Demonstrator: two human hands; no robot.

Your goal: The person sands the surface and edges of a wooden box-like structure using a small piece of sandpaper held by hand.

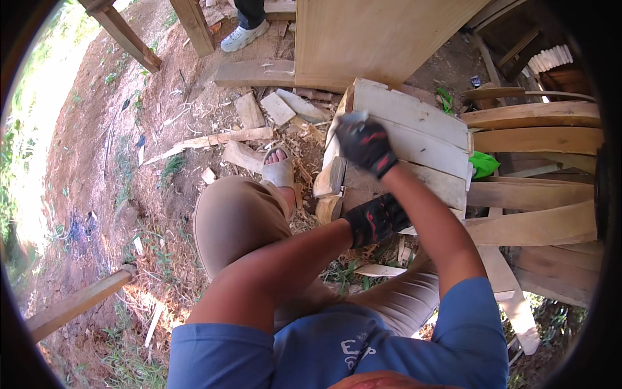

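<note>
In front of me sits a blocky wooden piece (421,117) with pale, weathered boards side by side on top. My right hand (366,144), in a black glove with red marks, is over its left part, closed round a small greyish object (354,118) that is too blurred to name. My left hand (379,219), gloved alike, lies at the near side of the boards, beneath my right forearm. Its fingers are partly hidden, so whether it grips anything does not show. Rounded wood ends (330,178) stick out on the left side, close to both hands.
A large smooth wooden panel (382,39) stands beyond the boards. Curved planks (531,139) are stacked at the right, with bright green material (483,165) beside them. Offcuts (278,107) and shavings litter the dirt. Another person's shoe (244,36) is at the far left.
</note>
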